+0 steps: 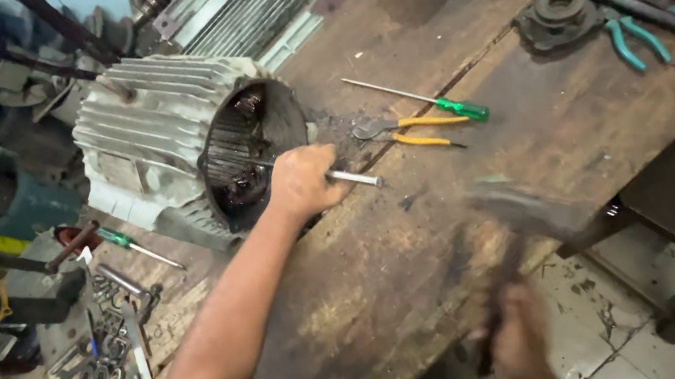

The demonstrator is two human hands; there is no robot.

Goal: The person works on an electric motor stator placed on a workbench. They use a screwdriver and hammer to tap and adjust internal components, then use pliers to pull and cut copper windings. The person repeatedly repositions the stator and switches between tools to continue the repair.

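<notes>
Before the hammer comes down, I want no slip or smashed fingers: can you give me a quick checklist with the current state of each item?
1. Left hand gripping the metal rod: ok.
2. Rod tip seated inside the motor housing: cannot tell, hidden in the opening.
3. Right hand holding the hammer: ok, though blurred.
4. Fingers away from the rod's struck end: ok, end sticks out bare.
5. Yellow-handled pliers apart from the rod: ok.

Pale grey ribbed motor housing [161, 133], green-handled screwdriver [460, 109], yellow-handled pliers [411, 132], dark brown workbench [455, 224]
</notes>
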